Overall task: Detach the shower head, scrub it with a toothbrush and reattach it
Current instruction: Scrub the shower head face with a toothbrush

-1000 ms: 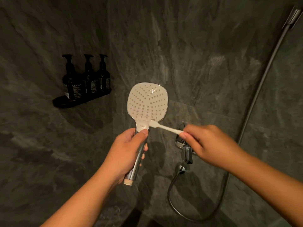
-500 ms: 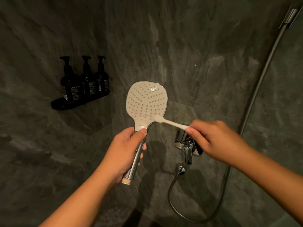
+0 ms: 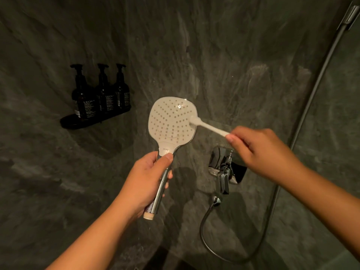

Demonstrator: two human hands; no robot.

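The detached shower head (image 3: 171, 121) has a white, rounded-square spray face with many small holes and a chrome handle. My left hand (image 3: 148, 178) grips that handle and holds the face upright toward me. My right hand (image 3: 261, 151) pinches the end of a white toothbrush (image 3: 207, 126). The brush head lies against the right edge of the spray face. The free hose (image 3: 224, 250) loops below with its end fitting (image 3: 216, 200) hanging loose.
A chrome mixer valve with a dark lever (image 3: 224, 172) sits on the dark stone wall under my right hand. Three dark pump bottles (image 3: 101, 94) stand on a black shelf (image 3: 78, 121) at the left. A slide rail (image 3: 321, 78) runs up the right wall.
The toothbrush head has moved from the neck of the shower head up to the right edge of the spray face. My right hand rose with it. My left hand's grip is unchanged.
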